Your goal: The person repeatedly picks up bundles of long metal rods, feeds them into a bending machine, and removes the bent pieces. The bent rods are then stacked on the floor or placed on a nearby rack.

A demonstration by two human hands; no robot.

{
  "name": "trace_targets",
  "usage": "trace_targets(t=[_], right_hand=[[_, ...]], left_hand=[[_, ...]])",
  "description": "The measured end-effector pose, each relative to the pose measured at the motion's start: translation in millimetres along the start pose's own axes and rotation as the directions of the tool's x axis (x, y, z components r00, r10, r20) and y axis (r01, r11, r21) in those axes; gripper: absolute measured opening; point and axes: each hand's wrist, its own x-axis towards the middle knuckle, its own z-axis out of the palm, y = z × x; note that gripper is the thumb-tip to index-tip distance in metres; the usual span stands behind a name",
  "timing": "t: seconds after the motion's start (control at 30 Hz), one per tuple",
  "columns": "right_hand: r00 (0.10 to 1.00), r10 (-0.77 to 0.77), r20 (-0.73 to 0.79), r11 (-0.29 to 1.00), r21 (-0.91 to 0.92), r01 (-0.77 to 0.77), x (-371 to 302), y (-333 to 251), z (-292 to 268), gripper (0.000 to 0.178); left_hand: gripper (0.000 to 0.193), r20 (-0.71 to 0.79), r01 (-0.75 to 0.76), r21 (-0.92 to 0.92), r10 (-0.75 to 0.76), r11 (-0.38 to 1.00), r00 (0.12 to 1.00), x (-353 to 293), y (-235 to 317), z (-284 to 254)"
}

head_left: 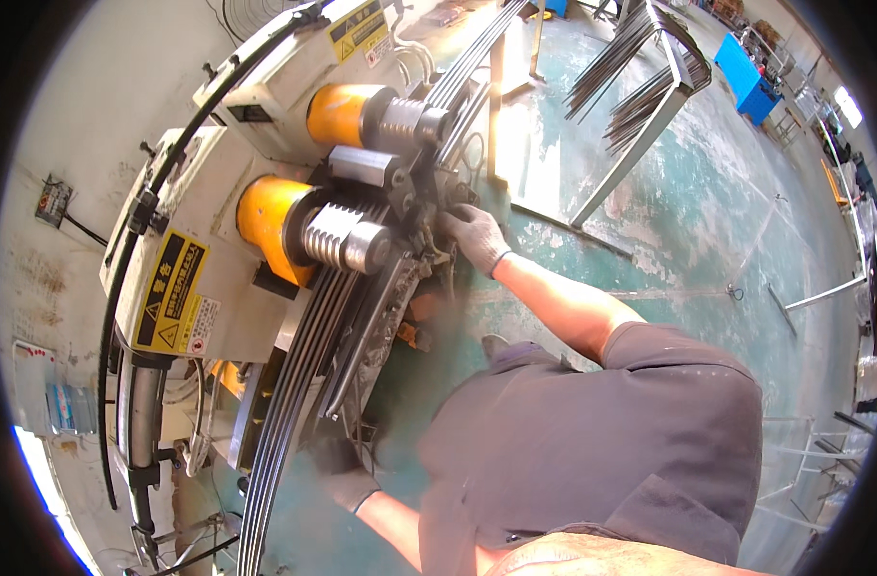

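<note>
My right hand (475, 238), in a grey work glove, reaches to the metal parts beside the grooved rollers. Its fingers are curled at the machine's edge, and what they grip is hidden. Lower down, my gloved left hand (344, 472) is smeared by motion, close to several long thin metal rods (287, 422). The rods run under the near grooved roller (338, 238) and rise past the far grooved roller (410, 123). Yellow collars (269, 226) stand behind the rollers on a pale machine (208, 182). A narrow metal rail (369, 331) lies alongside the rods.
A black hose (175, 154) arches along the machine's front. Bent dark rods hang on a metal rack (630, 158) at the far right. A blue bin (746, 79) stands beyond it on the worn green floor (693, 226). A metal post (497, 106) rises behind my right hand.
</note>
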Motion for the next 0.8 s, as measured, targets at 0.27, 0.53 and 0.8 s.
trace_targets(t=[0.27,0.53,0.8], right_hand=[[0.997,0.017,-0.077,0.937,0.348,0.011,45.7,-35.0,39.3,0.045],[0.981,0.167,0.102,0.777,0.598,-0.194,73.7,-55.4,38.0,0.048],[0.915,0.345,0.208,0.745,0.532,-0.402,90.3,-72.7,46.7,0.043]], left_hand=[[0.055,0.024,-0.421,0.185,0.424,0.888,0.905,-60.6,34.1,86.5],[0.054,0.052,-0.592,0.381,0.623,0.710,0.781,-73.5,46.6,160.5],[0.060,0.060,-0.795,0.400,0.853,0.455,0.519,-97.6,117.5,280.4]])
